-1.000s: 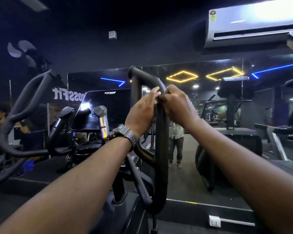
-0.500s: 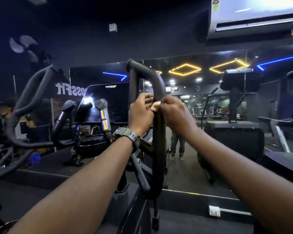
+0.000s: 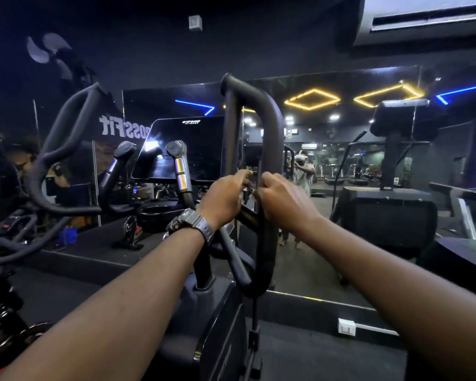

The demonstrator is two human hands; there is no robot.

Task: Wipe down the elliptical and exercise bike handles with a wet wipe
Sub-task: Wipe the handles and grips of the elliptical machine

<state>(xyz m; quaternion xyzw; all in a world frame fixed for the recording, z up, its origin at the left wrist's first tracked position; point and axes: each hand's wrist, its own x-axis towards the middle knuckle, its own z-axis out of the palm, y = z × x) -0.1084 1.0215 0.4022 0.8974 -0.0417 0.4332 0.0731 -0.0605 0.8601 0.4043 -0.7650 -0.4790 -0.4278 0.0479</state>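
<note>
I see a black looped handle (image 3: 268,166) rising upright in front of me, in a dark gym. My left hand (image 3: 223,199) and right hand (image 3: 283,202) both curl around its upright bar, side by side, likely to draw the wipe along it. The wipe itself is hidden under my fingers. A console (image 3: 182,148) stands left; a mirror (image 3: 341,160) lies behind.

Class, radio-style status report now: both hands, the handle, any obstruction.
Left hand and right hand both gripping looped handle. Wipe not visible. Nothing in the way.
</note>
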